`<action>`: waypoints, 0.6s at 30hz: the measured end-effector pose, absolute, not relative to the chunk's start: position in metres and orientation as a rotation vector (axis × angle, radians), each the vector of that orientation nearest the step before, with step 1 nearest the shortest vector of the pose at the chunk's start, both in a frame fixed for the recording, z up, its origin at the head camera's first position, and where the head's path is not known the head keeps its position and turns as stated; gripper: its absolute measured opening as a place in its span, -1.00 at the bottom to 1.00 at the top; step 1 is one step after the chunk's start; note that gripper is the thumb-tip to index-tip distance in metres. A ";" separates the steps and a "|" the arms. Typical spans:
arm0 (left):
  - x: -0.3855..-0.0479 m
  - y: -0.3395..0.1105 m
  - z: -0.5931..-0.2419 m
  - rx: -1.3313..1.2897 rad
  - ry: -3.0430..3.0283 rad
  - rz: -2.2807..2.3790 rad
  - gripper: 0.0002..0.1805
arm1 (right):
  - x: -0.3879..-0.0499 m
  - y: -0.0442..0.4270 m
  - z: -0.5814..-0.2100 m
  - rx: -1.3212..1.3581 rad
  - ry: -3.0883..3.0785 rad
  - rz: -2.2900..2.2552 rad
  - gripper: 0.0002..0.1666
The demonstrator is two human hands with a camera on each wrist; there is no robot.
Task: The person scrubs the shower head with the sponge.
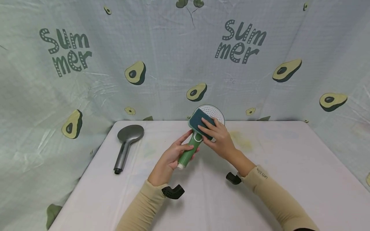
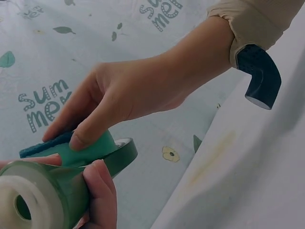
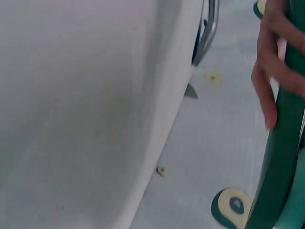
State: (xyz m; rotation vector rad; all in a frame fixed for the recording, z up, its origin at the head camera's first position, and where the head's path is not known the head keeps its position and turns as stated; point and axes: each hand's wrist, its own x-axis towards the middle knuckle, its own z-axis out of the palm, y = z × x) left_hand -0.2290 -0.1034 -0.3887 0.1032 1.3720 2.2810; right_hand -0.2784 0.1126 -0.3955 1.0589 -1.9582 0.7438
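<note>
A green shower head (image 1: pixel 187 156) with a white spray face is held up over the table, its handle slanting down to a pale threaded end. My left hand (image 1: pixel 172 155) grips that handle, thumb across the front and fingers behind. Against the spray face lies a sponge (image 1: pixel 200 120), dark blue-green on its outer side and lighter green beneath. My right hand (image 1: pixel 220 138) holds the sponge, fingers spread over the dark layer; in the left wrist view the thumb presses its light green side (image 2: pixel 97 149). The sponge covers part of the spray face. In the right wrist view the green handle (image 3: pixel 286 129) shows, with left-hand fingers around it.
A dark grey shower head (image 1: pixel 127 141) lies on the left of the white-covered table (image 1: pixel 289 179). Behind the table's back edge hangs a pale curtain (image 1: pixel 173 57) printed with avocados and lettering. A yellowish stain (image 1: pixel 241 141) marks the cloth to the right of my hands.
</note>
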 end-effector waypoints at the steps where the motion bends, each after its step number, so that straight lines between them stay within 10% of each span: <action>1: -0.229 -0.103 -0.389 0.103 1.371 2.281 -0.21 | -0.279 0.114 -0.394 1.053 -1.963 0.736 -0.47; 12: -0.227 -0.097 -0.392 0.076 1.372 2.250 -0.21 | -0.303 0.138 -0.391 0.697 -2.056 0.756 -0.54; 18: -0.226 -0.097 -0.391 0.061 1.377 2.255 -0.21 | -0.297 0.133 -0.388 0.964 -2.001 0.665 -0.51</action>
